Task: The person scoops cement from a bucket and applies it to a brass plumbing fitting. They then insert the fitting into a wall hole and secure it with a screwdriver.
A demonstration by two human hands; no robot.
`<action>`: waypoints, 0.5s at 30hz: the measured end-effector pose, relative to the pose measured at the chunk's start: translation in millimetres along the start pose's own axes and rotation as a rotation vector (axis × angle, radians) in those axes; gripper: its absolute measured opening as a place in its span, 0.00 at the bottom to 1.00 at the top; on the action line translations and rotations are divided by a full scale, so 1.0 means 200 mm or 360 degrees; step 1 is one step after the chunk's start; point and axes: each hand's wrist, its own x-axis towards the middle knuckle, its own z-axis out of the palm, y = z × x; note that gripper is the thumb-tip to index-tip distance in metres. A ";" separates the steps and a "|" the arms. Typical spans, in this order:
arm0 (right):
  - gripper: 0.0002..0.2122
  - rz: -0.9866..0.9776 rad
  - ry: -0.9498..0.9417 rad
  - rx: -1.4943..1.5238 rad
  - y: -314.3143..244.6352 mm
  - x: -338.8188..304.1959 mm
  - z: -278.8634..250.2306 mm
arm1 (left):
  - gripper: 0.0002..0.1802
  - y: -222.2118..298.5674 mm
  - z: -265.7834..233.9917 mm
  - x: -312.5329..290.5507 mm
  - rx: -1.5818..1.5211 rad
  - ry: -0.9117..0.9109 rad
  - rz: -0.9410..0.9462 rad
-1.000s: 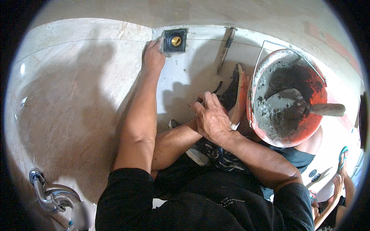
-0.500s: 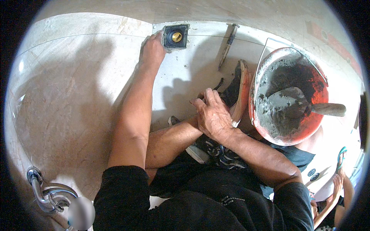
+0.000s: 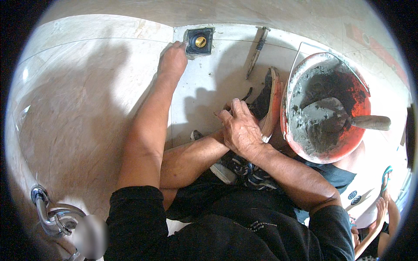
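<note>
My left hand [image 3: 174, 60] reaches forward to the left edge of a square floor drain [image 3: 211, 42], its fingers curled together against the rim. Anything inside those fingers is hidden. Within the drain's black square frame sits a round brass-coloured piece [image 3: 200, 41]. My right hand [image 3: 244, 130] lies over my bent shin with fingers curled. A thin dark strip [image 3: 248, 94] shows just beyond its fingertips; whether the hand grips it is hard to make out.
Right of my foot stands an orange bucket [image 3: 363, 141] with grey mortar and a wooden-handled trowel [image 3: 370, 122]. A long slim tool [image 3: 257, 52] lies on the floor by the wall. Chrome pipe fittings [image 3: 43, 213] are at lower left. Another person's arm [image 3: 378, 219] shows at lower right.
My left hand has drawn back slightly toward me along the drain's left edge, and the forearm has shifted a little left. My right hand stays in place.
</note>
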 end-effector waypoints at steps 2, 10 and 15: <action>0.16 -0.0008 0.0021 -0.0003 0.00 0.00 0.00 | 0.20 0.00 0.01 -0.04 -0.0004 0.0131 0.0062; 0.17 -0.0009 0.0036 0.0051 0.00 0.01 0.00 | 0.19 0.01 0.01 -0.19 -0.0105 0.0224 0.0134; 0.17 0.0007 0.0008 0.0028 0.00 0.01 0.00 | 0.19 0.07 0.03 -0.19 0.0033 0.0294 0.0102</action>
